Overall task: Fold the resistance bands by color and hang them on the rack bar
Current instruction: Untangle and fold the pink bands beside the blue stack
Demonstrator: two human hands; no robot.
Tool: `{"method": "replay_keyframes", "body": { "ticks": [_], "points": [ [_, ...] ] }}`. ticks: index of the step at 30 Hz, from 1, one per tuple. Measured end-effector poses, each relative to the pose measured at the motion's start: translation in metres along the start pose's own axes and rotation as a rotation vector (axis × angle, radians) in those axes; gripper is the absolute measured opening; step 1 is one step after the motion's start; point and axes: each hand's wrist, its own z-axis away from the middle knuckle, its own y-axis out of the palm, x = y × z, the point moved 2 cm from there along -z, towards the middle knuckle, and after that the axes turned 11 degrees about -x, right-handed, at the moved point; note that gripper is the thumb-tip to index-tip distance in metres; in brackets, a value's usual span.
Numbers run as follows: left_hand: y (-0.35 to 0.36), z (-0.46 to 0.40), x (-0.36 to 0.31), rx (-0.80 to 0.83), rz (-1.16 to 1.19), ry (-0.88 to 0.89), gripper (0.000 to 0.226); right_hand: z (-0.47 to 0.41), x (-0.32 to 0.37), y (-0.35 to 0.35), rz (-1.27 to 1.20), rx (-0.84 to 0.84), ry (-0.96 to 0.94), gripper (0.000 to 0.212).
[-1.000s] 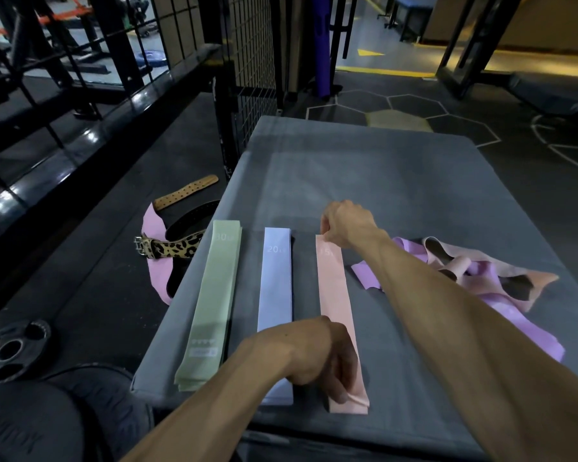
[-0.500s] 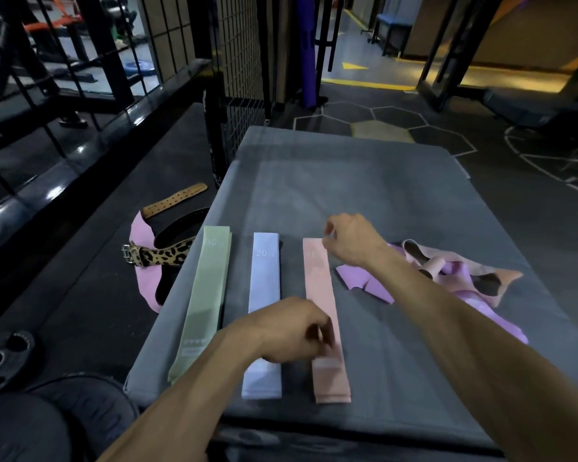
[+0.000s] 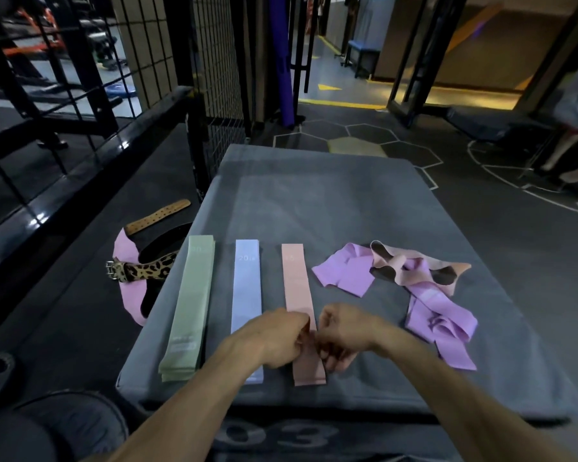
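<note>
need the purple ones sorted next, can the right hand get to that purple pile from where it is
Probably yes. The purple pile lies just to the right of the right hand on the same mat, with bare mat between them. But that hand is pinching the pink band, so it must let go first.

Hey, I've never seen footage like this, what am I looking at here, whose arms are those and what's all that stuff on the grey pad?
There is no machine here. A person wears a camera on the head, so the one picture looks forward and down at their own arms. The left hand and right hand meet over the near part of the pink band, and both seem to pinch it. It lies flat on a grey mat, beside a green band and a blue band, all laid straight. To the right sits a loose pile of purple and pink bands, still unsorted. On the floor at left lies a leopard-print belt.
</note>
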Motion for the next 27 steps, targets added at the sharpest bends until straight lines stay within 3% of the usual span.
{"method": "replay_keyframes", "body": {
  "ticks": [4,6,8,11,13,16,21,24,27],
  "points": [
    [0.001,-0.004,0.002,0.017,0.012,-0.003,0.008,0.002,-0.008,-0.018,-0.101,-0.121,0.012,0.014],
    [0.000,-0.007,0.003,-0.004,0.006,-0.002,0.010,-0.007,-0.021,-0.044,-0.098,-0.365,-0.055,0.007],
    [-0.002,-0.011,0.003,-0.044,-0.009,0.019,0.012,-0.016,-0.039,-0.077,0.073,-0.683,-0.124,0.003],
    [-0.006,-0.017,0.000,-0.090,-0.006,0.044,0.008,-0.024,-0.060,-0.112,0.149,-1.041,-0.073,0.011],
    [-0.008,-0.019,-0.004,-0.106,-0.016,0.051,0.007,-0.033,-0.071,-0.120,0.154,-1.097,-0.057,0.029],
    [-0.007,-0.022,-0.008,-0.122,-0.037,0.074,0.008,-0.048,-0.083,-0.113,0.345,-1.054,-0.069,0.047],
    [-0.009,-0.022,-0.010,-0.123,-0.043,0.082,0.008,-0.060,-0.094,-0.110,0.470,-1.190,0.004,0.022],
    [-0.010,-0.020,-0.008,-0.130,-0.025,0.072,0.010,-0.055,-0.093,-0.113,0.378,-1.280,-0.047,0.020],
    [-0.012,-0.019,-0.007,-0.152,0.005,0.065,0.009,-0.040,-0.080,-0.130,-0.024,-1.310,-0.053,0.017]
  ]
}}
